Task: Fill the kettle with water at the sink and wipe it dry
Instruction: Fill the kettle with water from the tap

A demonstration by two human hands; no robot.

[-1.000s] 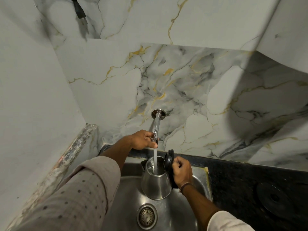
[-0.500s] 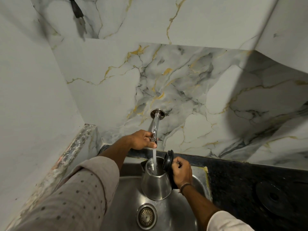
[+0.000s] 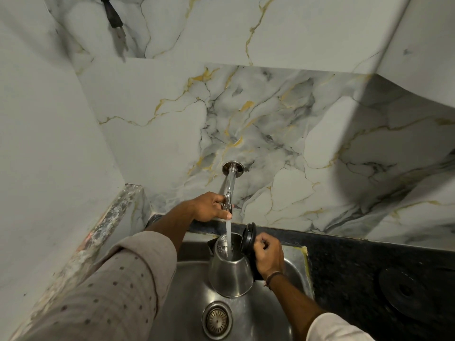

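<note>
A steel kettle (image 3: 230, 276) stands upright in the steel sink (image 3: 293, 257), its black lid (image 3: 247, 238) flipped open. My right hand (image 3: 268, 255) is closed around the kettle's handle, which the hand hides. A chrome tap (image 3: 230, 183) comes out of the marble wall, and a stream of water (image 3: 228, 239) falls from it into the kettle's mouth. My left hand (image 3: 209, 206) grips the tap's knob just above the stream.
The sink's drain (image 3: 217, 321) lies below the kettle. A black counter (image 3: 357, 262) runs to the right, with a round black kettle base (image 3: 406, 290) on it. A marble ledge (image 3: 103, 232) borders the sink on the left. A dark plug (image 3: 112, 13) hangs on the wall above.
</note>
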